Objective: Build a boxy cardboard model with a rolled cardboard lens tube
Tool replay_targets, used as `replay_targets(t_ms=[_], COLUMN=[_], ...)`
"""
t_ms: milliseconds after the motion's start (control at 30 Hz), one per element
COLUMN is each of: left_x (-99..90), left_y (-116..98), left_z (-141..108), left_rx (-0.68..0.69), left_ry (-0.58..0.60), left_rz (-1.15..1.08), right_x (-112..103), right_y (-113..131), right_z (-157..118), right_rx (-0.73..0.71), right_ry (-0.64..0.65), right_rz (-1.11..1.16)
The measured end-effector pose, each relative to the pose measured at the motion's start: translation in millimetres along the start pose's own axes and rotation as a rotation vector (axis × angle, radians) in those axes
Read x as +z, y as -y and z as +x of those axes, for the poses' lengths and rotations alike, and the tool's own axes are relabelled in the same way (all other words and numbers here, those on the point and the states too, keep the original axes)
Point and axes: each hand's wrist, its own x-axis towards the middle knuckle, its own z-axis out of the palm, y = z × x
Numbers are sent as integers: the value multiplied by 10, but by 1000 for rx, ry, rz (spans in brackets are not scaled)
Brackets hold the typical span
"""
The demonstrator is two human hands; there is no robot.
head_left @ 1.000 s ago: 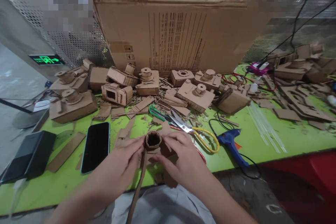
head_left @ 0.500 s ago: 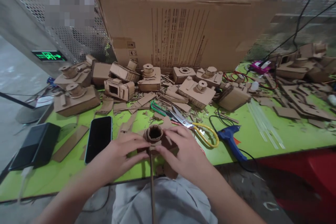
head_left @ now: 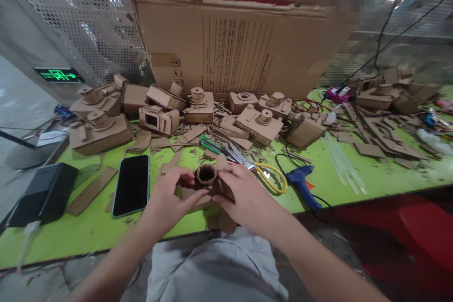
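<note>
Between my hands is a small cardboard ring (head_left: 205,182), many-sided and hollow with a dark opening facing up. It stands over a flat cardboard piece (head_left: 193,194) near the table's front edge. My left hand (head_left: 172,193) is closed, fingertips curled against the ring's left side and thumb along its front. From the right, my right hand (head_left: 242,191) grips the ring's side with its fingers, its thumb low at the front. The fingers partly hide where ring and base meet. Just beyond lie scissors (head_left: 271,177) with yellow handles and a green utility knife (head_left: 209,145).
Several cardboard camera models (head_left: 260,123) line the back among scraps, before a large cardboard box (head_left: 233,52). A phone (head_left: 130,185) and black device (head_left: 44,193) lie left. To the right are a blue glue gun (head_left: 303,186) and clear glue sticks (head_left: 341,163).
The long narrow cardboard strip that hung from the ring toward my lap no longer shows there. My left fingers have curled in around the ring. The view has shifted slightly.
</note>
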Motion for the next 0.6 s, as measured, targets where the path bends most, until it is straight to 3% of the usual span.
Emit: replay_targets(t_ms=[233, 600], left_x=[21, 52], left_y=[49, 15], left_z=[35, 44], left_rx=[96, 2], left_ry=[36, 48], left_rz=[-34, -57], right_x=[-126, -307], right_y=[-85, -212], right_z=[41, 186], right_rx=[-80, -166], right_ry=[30, 105], right_rz=[85, 31])
